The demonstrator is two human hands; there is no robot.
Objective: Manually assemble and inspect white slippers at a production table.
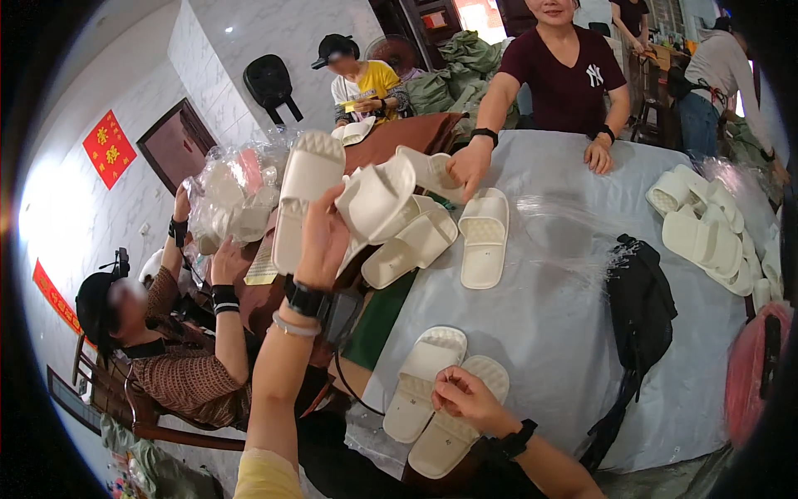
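My left hand (pixel 322 237) is raised at the left side of the table, closed on a cream slipper (pixel 303 179) that stands nearly upright. Another cream slipper (pixel 378 204) lies against its fingers; whether the hand grips that one too, I cannot tell. My right hand (pixel 474 403) hovers over a pair of cream slippers, a left one (pixel 407 416) and a right one (pixel 440 449), lying side by side at the near edge. Its fingers are curled together, and anything between them is too small to make out.
Across the table (pixel 549 333), a person's hand (pixel 471 166) touches a slipper (pixel 432 170). A single slipper (pixel 485 241) lies nearby. A black bag (pixel 640 308) and a slipper pile (pixel 706 224) are at right. At left, another person holds a clear bag of slippers (pixel 237 195).
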